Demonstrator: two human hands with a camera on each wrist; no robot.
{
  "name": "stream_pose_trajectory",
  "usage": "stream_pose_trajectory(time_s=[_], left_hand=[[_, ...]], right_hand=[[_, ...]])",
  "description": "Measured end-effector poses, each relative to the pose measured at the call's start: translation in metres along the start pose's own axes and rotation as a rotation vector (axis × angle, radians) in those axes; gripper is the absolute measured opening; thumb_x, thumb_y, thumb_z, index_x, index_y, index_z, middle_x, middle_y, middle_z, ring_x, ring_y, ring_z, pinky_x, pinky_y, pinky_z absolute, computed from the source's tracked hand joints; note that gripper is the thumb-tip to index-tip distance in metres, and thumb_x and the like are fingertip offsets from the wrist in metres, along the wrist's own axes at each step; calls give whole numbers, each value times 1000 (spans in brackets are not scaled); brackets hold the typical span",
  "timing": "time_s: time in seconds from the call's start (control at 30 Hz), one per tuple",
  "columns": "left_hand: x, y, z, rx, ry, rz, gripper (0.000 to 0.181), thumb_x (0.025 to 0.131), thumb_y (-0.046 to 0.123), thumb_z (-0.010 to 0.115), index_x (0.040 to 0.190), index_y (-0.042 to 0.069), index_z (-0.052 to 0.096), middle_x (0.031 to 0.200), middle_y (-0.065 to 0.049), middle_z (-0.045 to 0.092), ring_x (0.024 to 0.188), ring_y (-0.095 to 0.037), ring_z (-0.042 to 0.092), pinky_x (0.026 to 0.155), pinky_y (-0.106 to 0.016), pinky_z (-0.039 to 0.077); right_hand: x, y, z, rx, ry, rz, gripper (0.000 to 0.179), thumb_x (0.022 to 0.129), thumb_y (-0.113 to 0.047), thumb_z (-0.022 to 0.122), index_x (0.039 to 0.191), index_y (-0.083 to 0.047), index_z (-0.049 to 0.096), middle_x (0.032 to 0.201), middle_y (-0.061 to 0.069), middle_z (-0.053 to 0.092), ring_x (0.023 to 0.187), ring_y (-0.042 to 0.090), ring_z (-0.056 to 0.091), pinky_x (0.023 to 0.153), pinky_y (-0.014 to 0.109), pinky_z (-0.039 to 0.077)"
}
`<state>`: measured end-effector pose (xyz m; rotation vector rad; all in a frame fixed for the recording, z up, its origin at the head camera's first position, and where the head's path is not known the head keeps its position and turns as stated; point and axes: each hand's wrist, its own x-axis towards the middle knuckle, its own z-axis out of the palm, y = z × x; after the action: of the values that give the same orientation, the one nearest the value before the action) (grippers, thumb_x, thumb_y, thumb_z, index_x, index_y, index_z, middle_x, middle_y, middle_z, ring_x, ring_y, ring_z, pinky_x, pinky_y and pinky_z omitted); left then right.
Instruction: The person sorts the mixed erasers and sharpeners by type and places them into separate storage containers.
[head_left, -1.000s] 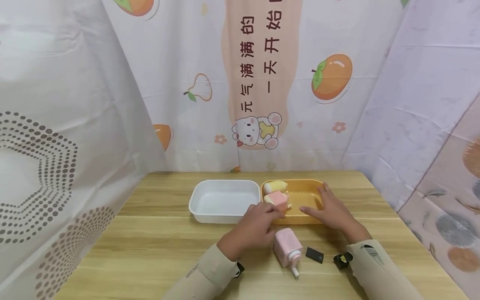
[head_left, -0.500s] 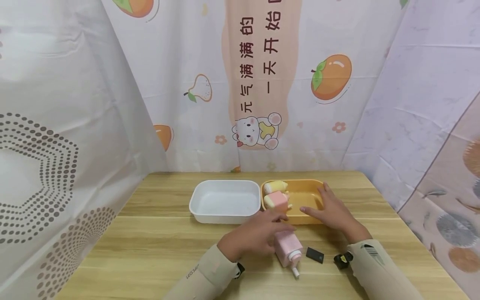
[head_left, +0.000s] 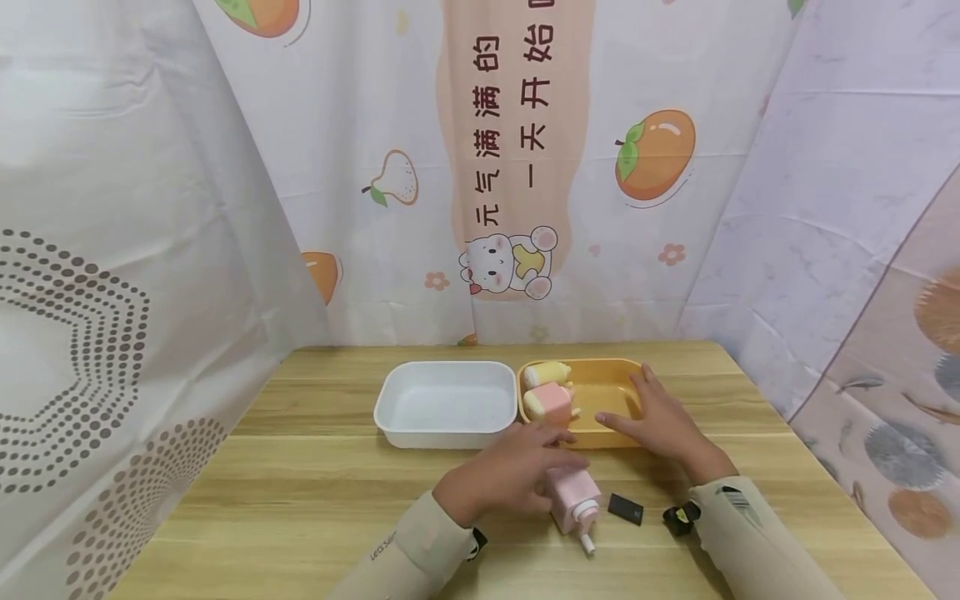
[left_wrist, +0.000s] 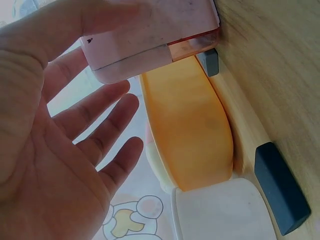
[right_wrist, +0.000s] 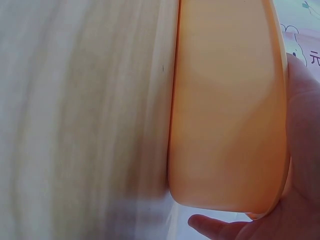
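Observation:
A pink box-shaped thing with a white spout lies on the table, spout toward the person. My left hand holds its far end; in the left wrist view the thumb crosses its pink side, the index finger goes behind, and the other fingers spread free. My right hand holds the right front corner of the yellow tray, thumb over the front rim, fingers at the right end. Inside the tray's left part lie a yellow-and-white bottle-shaped thing and a pink-and-cream boxy one.
Against the yellow tray's left side stands a white tray. Right of the pink thing lies a small black rectangle. The left wrist view shows a dark block near the white tray. Printed cloth hangs behind the table.
My left hand has moved from beside the pink box-shaped thing onto its far end and now holds it. The right hand stays at the yellow tray. The head view has shifted slightly.

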<state>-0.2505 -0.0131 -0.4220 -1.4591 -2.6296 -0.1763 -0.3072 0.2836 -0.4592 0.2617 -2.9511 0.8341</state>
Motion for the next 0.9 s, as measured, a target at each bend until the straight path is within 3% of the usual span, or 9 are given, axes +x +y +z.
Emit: stream_pose_trajectory(time_s=[0.5,0.67,0.9], left_hand=[[2,2,-2,10,26,-3,68,75,57,88,136,35,68,145,8,60,136,-10,51,108,-40,46],[2,3,-2,-7,42,-25,66,75,59,87,132,32,70,141,7,62,132,-12,53,105,-40,47],[3,6,0,-2,38,-69,62,74,60,87,128,34,71,138,10,63,128,-12,52,93,-32,44]], right_hand=[[1,-2,-1,-8,5,2,123,85,-80,62,164,1,15,170,32,1,149,60,20,115,73,26],[1,-1,-1,-7,9,0,123,85,-80,63,164,2,16,169,32,2,149,60,21,115,73,27],[1,-1,0,-1,9,-1,123,85,-79,63,163,3,16,169,33,1,149,60,20,115,73,26]])
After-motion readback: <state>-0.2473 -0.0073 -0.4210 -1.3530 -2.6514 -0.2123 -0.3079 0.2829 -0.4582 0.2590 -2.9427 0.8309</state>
